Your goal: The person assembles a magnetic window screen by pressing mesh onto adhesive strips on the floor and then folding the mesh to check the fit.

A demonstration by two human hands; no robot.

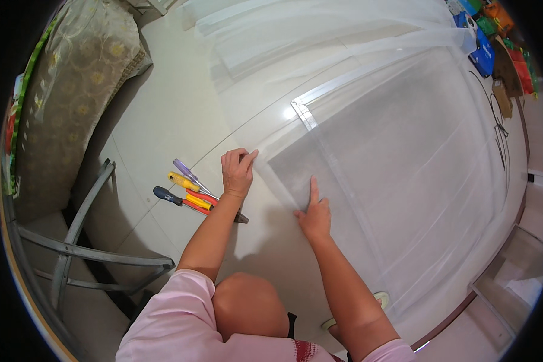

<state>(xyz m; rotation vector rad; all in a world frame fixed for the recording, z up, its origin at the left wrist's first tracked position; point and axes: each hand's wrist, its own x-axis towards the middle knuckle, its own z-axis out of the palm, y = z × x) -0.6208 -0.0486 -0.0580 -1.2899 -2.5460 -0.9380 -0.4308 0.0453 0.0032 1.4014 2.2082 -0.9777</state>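
A person in a pink short-sleeved top crouches over a pale tiled floor (pixel 163 120), both bare arms reaching forward. Sheer white netting (pixel 428 157) spreads across the floor from the centre to the far and right sides, lying over a silver metal frame (pixel 338 85) whose corner shows at the far middle. A greyer rectangle shows within the netting.

The left hand (pixel 237 172) is at the netting's left edge, its fingers bent and the thumb and forefinger near each other; whether they pinch the fabric, I cannot tell. The right hand (pixel 315 217) is on the netting's near left part, forefinger stretched forward, thumb out to the left, other fingers curled.

Just left of the left forearm lies a cluster of tools: a purple-handled screwdriver (pixel 184 168), a yellow-handled screwdriver (pixel 182 180), a dark-blue-handled tool (pixel 166 195) and red-and-yellow-handled pliers (pixel 200 202), partly hidden by the arm.

Farther left are grey metal legs (pixel 96 252) and a patterned cloth cover (pixel 78 96). Colourful items (pixel 485 48) crowd the far right.
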